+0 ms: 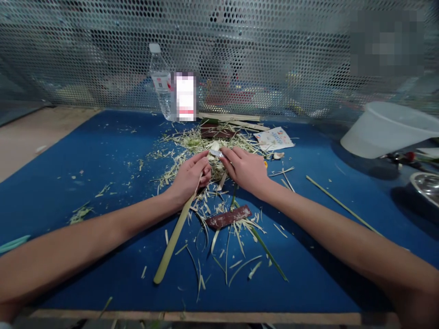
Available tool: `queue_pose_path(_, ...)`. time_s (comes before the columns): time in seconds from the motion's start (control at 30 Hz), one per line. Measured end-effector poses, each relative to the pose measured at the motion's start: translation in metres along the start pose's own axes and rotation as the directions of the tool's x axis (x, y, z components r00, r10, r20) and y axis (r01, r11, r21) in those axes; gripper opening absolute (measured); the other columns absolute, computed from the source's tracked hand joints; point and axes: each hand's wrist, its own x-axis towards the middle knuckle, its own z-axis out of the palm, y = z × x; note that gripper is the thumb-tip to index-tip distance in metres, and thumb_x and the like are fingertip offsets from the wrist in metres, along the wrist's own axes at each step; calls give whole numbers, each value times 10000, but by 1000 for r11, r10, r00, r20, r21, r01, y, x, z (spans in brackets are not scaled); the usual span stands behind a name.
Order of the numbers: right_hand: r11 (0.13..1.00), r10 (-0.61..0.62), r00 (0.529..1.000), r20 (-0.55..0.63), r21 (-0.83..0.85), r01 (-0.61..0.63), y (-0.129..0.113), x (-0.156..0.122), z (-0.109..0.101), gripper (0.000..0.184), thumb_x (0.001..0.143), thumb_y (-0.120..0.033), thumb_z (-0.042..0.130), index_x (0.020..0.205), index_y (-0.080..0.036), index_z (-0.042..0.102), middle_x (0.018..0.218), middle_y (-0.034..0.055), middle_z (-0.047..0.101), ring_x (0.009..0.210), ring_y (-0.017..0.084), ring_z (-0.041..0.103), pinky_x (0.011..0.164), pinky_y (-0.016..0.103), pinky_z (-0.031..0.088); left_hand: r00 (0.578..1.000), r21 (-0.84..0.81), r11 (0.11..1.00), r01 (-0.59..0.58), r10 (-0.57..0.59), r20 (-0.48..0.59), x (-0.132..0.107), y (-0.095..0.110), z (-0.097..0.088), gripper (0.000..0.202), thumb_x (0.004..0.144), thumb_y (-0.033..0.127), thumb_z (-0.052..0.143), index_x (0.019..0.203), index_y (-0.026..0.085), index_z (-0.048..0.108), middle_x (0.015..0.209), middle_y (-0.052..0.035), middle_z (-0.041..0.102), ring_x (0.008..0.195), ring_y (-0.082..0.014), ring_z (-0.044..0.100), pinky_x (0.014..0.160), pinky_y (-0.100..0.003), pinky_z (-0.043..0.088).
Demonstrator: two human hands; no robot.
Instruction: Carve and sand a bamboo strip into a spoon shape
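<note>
Left hand gripping one bamboo strip, right hand closed on one small knife; one plastic bottle, one tilted white tub, one steel bowl, contents unclear.
</note>
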Motion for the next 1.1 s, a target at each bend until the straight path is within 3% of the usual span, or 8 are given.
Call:
queue_pose_path(0.33, 997, 75, 996, 38, 3, -75, 2, 7, 6, 516, 1075, -467, 224, 1283, -221, 627, 1031, 87, 724, 877, 190, 652, 597, 307, 290, 999, -16, 1000, 21, -21, -37, -2, 7, 7, 357, 905, 113, 535, 1261, 103, 539, 578, 86, 423, 417, -48, 325, 418, -194, 237)
queue_pose_path(0.57, 968, 250, 968, -2, -13, -250, 20, 4, 5, 495, 1066, -448, 258, 1294, -187, 612, 1099, 111, 711, 838, 212, 643, 550, 315, 233, 999, -7, 999, 46, -46, 0, -7, 6, 3, 362, 930, 153, 544, 1290, 124, 567, 581, 71, 437, 416, -47, 346, 426, -197, 241)
queue_pose_path(0.63, 975, 220, 975, -25, 43, -218, 19, 1, 2, 495, 1065, -445, 252, 1285, -178, 606, 1135, 112, 701, 868, 206, 640, 564, 312, 267, 999, -16, 999, 35, -36, -10, -6, 5, 3, 329, 927, 151, 544, 1253, 128, 584, 581, 72, 430, 415, -46, 342, 428, -197, 247)
queue_pose_path(0.83, 990, -29, 1000, 8, 137, 27, -2, -6, -5, 472, 1061, -465, 278, 1215, -195, 633, 1013, 73, 708, 801, 168, 628, 594, 310, 303, 1000, -32, 999, 6, -6, 15, -3, 2, 1, 224, 920, 177, 558, 1140, 148, 593, 594, 70, 433, 421, -51, 349, 428, -196, 235)
queue_pose_path(1.1, 989, -23, 1000, 18, 149, 20, -2, -7, -2, 460, 1059, -453, 296, 1222, -201, 646, 1003, 66, 724, 787, 164, 643, 574, 314, 290, 999, -33, 999, 25, -24, 29, -5, 2, 0, 341, 924, 177, 559, 1260, 122, 564, 580, 80, 413, 415, -49, 328, 429, -207, 207)
